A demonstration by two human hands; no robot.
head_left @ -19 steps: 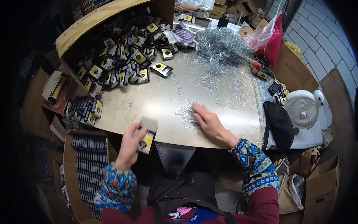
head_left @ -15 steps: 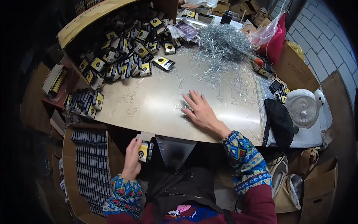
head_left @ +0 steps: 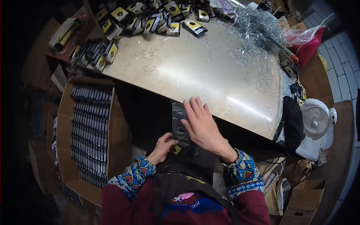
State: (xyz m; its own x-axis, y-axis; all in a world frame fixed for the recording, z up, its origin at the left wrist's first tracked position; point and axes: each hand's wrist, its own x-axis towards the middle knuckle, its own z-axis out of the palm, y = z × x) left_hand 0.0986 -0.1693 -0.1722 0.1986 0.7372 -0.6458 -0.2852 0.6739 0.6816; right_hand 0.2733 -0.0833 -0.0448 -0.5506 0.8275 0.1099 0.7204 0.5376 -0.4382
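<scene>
My left hand (head_left: 161, 149) is closed on a small black-and-yellow box (head_left: 175, 149), mostly hidden by the fingers. The box sits at the lower end of a dark, smooth chute (head_left: 177, 122) fixed to the table's front edge. Above the chute lies my right hand (head_left: 203, 129), fingers stretched out and holding nothing. Several thin shiny metal pieces (head_left: 181, 132) lie on the chute beside its fingers. More such pieces are scattered over the pale tabletop (head_left: 195, 56), some of them bent into a V.
A big tangled heap of the metal pieces (head_left: 255, 32) covers the table's far right. Small boxes (head_left: 153, 18) pile up at the far left. An open carton (head_left: 111, 127) with packed rows stands left of me. A white fan (head_left: 314, 119) and black pouch (head_left: 293, 120) are at right.
My right hand has come back from the tabletop to the chute. My left hand has carried the box rightward to the chute's lower end. The view has tilted downward.
</scene>
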